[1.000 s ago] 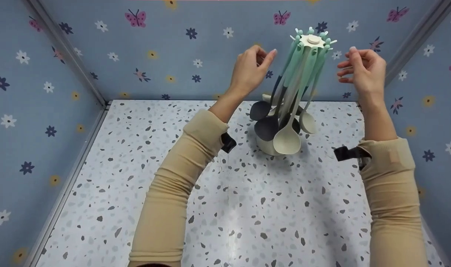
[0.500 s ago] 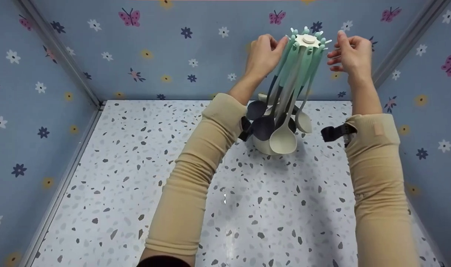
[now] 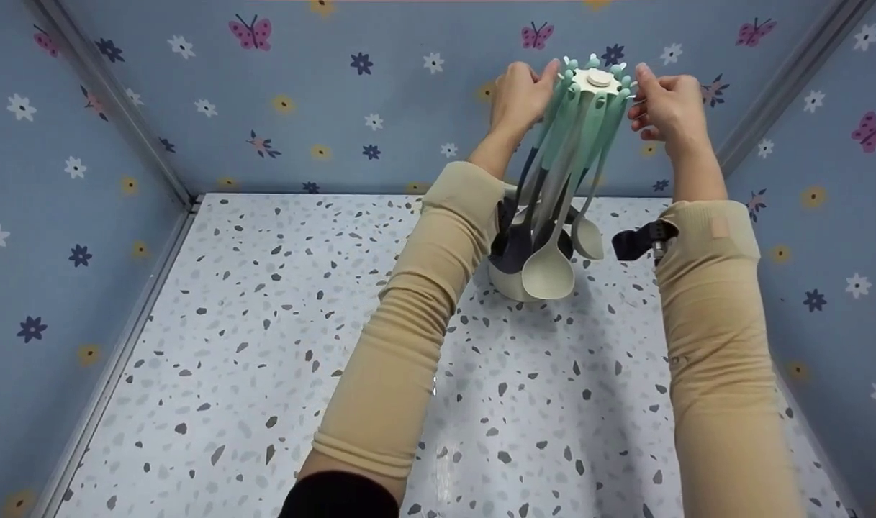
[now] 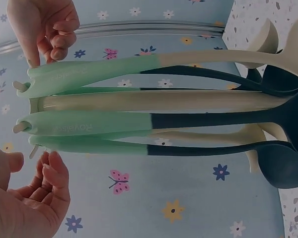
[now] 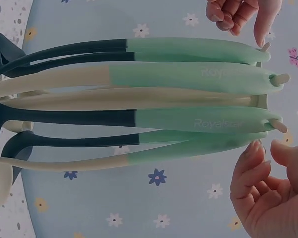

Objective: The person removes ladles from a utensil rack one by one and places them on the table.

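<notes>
A rotating utensil rack with a cream top cap (image 3: 597,78) stands upright at the back of the table. Several kitchen utensils with mint-green handles (image 4: 89,123) hang round its post, among them a cream ladle (image 3: 549,273) in front and a cream spoon (image 3: 587,239) on the right. Dark heads hang on the left, partly behind the sleeve. My left hand (image 3: 522,93) is at the left side of the handle tops, fingers bent, thumb apart from them. On the opposite side, my right hand (image 3: 669,108) has its fingertips right at a handle end (image 5: 248,139), the thumb separate.
The rack's round cream base (image 3: 509,285) rests on a speckled white table (image 3: 265,345). Blue flowered walls (image 3: 380,93) enclose the back and both sides. Each wrist carries a black camera mount (image 3: 635,241).
Both hands have closed in on the top of the rack, the left moving right and the right moving left. The view has shifted slightly. The utensils hang as before.
</notes>
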Tool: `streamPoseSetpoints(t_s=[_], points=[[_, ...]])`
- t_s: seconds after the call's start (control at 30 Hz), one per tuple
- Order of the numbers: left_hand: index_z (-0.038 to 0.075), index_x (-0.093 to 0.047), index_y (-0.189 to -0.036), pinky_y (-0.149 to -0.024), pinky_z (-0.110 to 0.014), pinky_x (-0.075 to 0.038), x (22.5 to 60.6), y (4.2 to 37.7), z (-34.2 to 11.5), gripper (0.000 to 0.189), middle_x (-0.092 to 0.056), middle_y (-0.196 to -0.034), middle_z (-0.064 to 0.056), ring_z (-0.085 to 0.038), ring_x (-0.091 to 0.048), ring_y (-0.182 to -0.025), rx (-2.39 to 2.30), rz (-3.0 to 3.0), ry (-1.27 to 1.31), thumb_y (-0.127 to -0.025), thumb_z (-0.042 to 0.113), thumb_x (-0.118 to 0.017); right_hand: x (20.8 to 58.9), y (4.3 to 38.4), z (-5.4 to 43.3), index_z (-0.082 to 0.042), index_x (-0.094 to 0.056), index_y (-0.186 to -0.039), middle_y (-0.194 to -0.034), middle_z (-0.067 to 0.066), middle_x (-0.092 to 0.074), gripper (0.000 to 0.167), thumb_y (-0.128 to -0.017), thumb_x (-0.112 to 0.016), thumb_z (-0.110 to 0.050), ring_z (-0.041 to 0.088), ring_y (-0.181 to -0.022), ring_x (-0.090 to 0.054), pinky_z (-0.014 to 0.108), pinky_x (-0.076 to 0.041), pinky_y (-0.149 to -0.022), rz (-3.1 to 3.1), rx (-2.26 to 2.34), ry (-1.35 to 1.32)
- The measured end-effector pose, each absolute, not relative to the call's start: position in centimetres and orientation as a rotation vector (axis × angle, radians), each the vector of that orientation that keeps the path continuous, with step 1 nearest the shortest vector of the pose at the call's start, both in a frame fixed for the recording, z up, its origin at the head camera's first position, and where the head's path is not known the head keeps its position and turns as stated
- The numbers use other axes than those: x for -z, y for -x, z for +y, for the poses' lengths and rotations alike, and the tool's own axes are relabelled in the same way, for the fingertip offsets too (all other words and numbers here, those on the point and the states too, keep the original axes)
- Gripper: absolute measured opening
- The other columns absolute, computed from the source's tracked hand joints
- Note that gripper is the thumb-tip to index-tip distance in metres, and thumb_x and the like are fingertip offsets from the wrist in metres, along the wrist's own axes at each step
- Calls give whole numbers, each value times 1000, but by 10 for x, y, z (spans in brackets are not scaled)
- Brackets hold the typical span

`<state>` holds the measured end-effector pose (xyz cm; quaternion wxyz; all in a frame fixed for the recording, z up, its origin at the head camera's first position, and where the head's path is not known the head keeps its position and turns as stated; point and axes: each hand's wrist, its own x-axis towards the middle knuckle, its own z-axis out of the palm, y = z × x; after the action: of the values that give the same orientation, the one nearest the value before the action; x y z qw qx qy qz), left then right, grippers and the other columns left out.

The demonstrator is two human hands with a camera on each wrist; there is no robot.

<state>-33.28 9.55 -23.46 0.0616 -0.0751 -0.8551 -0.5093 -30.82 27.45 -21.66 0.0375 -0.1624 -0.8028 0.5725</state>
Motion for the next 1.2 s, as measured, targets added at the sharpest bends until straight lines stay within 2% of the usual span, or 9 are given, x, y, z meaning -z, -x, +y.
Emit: streamPoseSetpoints(t_s=[0.23, 0.47, 0.67, 0.97, 1.2], points=[[13, -35, -55, -39, -19, -24, 233, 337, 100, 46, -32, -48, 3, -4, -27, -38, 1486, -2624, 290, -93, 38, -39, 218, 311, 273, -6, -54, -86, -66, 4, -49, 36, -87, -48, -42, 10, -48, -47, 19, -39, -42, -2467, -1764, 443], [13, -38, -60, -42, -20, -26, 232, 343, 105, 42, -32, -52, 2, -6, -29, -43, 1560, -2668, 220, -93, 38, -39, 221, 314, 268, -7, -52, -85, -64, 3, -48, 32, -90, -46, -37, 10, -46, -45, 19, -37, -40, -2412, -1780, 425], [13, -38, -64, -46, -20, -28, 231, 347, 108, 36, -34, -57, 1, -6, -32, -48, 1576, -2697, 202, -96, 29, -37, 223, 317, 264, -6, -50, -79, -60, 3, -46, 30, -91, -44, -33, 10, -43, -43, 18, -35, -38, -2357, -1801, 414], [11, -33, -60, -41, -19, -27, 232, 346, 108, 38, -31, -54, 0, -7, -30, -44, 1623, -2644, 249, -96, 20, -34, 224, 318, 261, -6, -51, -71, -56, 3, -46, 31, -93, -44, -27, 9, -41, -41, 18, -33, -36, -2303, -1814, 415], [11, -31, -57, -44, -19, -25, 232, 344, 108, 40, -28, -52, 2, -6, -27, -44, 1541, -2595, 258, -96, 16, -34, 224, 318, 260, -6, -48, -62, -53, 2, -45, 35, -93, -43, -22, 9, -40, -40, 18, -31, -36, -2295, -1767, 403]])
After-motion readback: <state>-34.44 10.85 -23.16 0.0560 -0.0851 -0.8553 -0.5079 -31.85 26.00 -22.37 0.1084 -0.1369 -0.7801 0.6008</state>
